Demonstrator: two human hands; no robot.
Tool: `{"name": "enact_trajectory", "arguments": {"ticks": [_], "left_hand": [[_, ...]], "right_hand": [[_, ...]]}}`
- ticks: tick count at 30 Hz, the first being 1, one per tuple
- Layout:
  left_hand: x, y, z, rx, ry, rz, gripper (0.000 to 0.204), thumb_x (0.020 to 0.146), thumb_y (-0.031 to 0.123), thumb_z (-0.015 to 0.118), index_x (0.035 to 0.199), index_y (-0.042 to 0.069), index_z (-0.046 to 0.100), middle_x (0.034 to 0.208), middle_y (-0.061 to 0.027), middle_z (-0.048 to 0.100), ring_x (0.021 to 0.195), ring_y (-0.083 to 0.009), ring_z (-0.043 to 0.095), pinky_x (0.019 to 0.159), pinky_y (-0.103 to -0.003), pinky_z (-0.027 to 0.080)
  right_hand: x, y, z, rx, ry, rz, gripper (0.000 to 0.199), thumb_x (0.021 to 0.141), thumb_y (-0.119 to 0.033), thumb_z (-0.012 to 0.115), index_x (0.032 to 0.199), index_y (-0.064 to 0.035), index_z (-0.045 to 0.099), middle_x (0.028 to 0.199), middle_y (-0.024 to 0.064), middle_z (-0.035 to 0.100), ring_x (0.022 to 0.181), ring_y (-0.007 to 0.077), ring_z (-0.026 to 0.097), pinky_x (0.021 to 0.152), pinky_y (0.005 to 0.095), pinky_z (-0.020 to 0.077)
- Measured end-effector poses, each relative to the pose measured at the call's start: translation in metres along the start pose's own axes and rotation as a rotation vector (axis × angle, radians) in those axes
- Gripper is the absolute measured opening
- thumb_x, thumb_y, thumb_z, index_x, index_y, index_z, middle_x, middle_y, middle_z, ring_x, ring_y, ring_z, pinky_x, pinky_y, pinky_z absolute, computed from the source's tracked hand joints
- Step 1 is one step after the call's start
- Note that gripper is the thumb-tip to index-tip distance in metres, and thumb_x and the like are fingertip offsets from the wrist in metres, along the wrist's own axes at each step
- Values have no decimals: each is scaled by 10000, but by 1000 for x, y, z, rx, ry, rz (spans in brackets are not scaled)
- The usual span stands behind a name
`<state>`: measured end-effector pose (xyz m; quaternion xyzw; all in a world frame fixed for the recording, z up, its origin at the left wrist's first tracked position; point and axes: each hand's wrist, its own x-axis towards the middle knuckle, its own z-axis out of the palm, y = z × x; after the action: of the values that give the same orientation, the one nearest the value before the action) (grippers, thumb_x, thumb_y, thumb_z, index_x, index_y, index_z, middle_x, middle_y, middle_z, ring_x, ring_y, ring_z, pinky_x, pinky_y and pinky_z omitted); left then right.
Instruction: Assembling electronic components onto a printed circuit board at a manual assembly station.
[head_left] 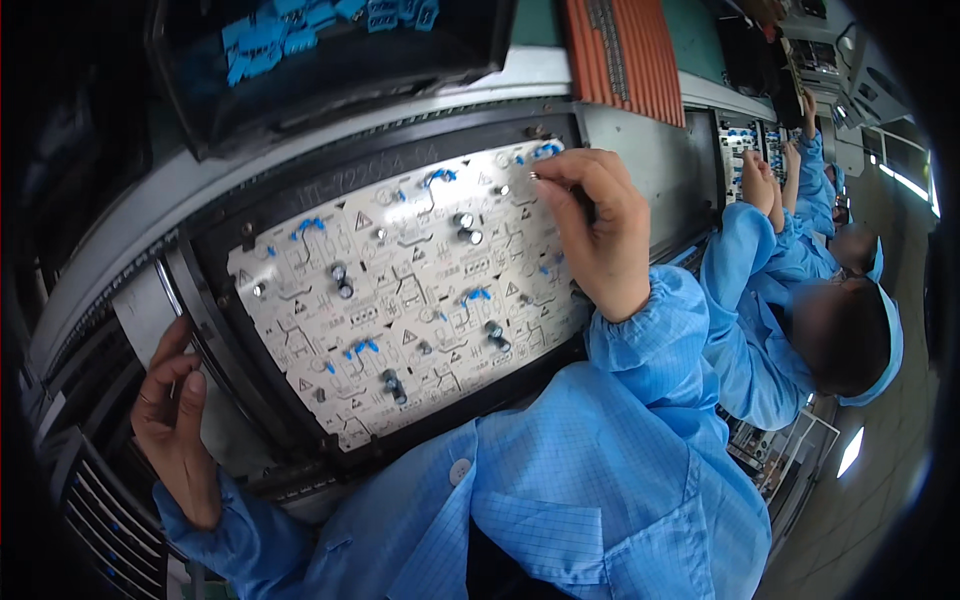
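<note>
A white panel of printed circuit boards (415,290) lies in a black frame (215,225) in front of me, studded with blue disc parts and dark cylindrical capacitors. Over its far right corner is my right hand (605,225), thumb and index finger pinched together. A tiny bright bit shows at those fingertips, too small to name. Left of the frame, my left hand (175,425) hovers with loosely bent fingers apart and nothing visible in it. Its fingertips are near a metal rod (168,287); whether they touch it I cannot tell.
Beyond the panel stands a black bin (330,100) of blue terminal blocks (260,45). Beside it are orange strips (625,60) of taped components. To the right, co-workers in blue smocks (770,270) work at further boards (740,150). A slotted black rack (105,510) stands at lower left.
</note>
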<state>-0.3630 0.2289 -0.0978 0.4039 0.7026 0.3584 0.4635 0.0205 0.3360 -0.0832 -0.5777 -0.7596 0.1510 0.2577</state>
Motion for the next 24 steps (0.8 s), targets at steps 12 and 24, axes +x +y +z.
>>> {"name": "enact_trajectory", "arguments": {"ticks": [12,24], "left_hand": [[7,-12,-3,-105,3,-28,158,883,130,698,991,15,698,1310,-164,610,1211,-237,557,1071,-376,375],[8,-18,-6,-130,8,5,149,883,110,695,998,14,701,1296,-171,616,1190,-222,569,1059,-354,386]], "right_hand": [[35,145,-82,748,284,635,303,969,-186,614,1178,33,619,1099,108,675,1054,194,629,940,352,505],[20,93,-67,1052,228,800,306,978,-127,572,1139,132,584,1153,192,616,1079,271,625,1027,420,511]]}}
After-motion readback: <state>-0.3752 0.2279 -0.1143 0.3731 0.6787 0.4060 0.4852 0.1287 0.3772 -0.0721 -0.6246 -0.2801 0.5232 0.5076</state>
